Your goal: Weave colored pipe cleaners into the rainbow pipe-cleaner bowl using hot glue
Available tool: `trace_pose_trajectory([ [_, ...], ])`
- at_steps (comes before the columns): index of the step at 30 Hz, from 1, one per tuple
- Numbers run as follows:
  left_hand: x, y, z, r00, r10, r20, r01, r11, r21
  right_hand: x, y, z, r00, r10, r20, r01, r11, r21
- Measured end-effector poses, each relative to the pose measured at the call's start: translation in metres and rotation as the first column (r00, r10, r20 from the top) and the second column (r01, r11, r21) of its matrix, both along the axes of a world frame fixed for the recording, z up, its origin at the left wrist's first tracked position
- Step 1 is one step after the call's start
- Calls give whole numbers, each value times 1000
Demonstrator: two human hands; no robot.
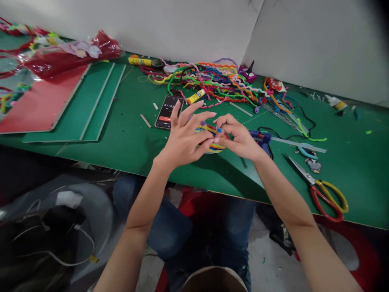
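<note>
A round, multicoloured striped piece that looks wound from fuzzy pipe cleaners sits between my hands, just above the green table, partly hidden by my fingers. Thumb and forefinger of my left hand come together at its near right side, while the other fingers fan out above it. What lies in that pinch is hidden. My right hand is closed, its fingertips pinching a small blue pipe cleaner bit at the piece's right edge. The fingertips of both hands almost touch.
Behind lies a tangle of coloured pipe cleaners, with a phone and glue stick in front. Right are a blue glue gun and scissors. Boards and a red plastic-wrapped bundle lie left.
</note>
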State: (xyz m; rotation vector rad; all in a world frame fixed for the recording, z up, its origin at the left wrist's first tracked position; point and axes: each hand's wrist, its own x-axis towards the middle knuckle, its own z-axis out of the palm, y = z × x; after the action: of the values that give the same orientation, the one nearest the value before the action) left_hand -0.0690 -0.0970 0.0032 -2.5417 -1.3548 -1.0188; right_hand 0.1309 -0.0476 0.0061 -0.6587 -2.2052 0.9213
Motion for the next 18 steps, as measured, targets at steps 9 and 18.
trace_pose_trajectory([
  [9,-3,0,-3,995,-101,9,101,974,-204,5,-2,-7,992,-113,54,104,984,142],
  [18,4,4,-6,986,-85,144,115,971,-211,8,-10,-37,971,-224,-86,234,964,126],
])
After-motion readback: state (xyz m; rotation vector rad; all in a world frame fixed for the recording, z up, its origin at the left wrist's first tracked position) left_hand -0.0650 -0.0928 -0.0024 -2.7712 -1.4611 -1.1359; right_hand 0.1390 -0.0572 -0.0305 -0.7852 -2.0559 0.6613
